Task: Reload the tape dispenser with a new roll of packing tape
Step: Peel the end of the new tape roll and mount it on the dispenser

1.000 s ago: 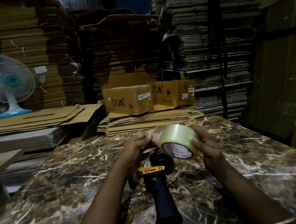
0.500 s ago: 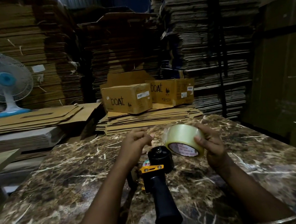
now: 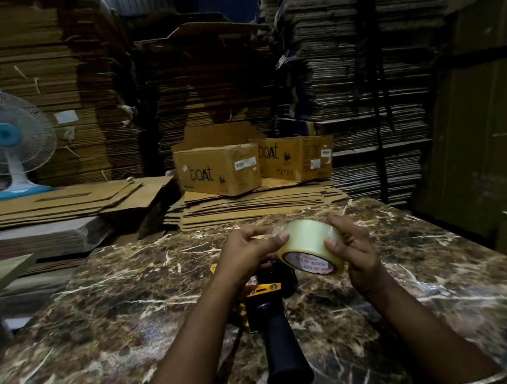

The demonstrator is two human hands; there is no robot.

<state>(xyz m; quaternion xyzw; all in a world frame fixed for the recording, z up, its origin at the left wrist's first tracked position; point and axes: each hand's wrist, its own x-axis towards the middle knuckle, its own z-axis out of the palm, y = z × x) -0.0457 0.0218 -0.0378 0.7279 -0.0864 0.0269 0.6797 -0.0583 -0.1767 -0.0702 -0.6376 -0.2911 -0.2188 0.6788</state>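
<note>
Above tape dispenser (image 3: 275, 321): both hands' grip on tape roll (image 3: 309, 247).

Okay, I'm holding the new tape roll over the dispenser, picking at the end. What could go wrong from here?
1. The left hand is picking at the tape roll in dim light; the clear end may be hard to find, or may tear into slivers.
2. Only the right hand steadies the roll, which could slip and fall onto the marble table.
3. Neither hand holds the dispenser, so it may shift when you push the roll on.
</note>
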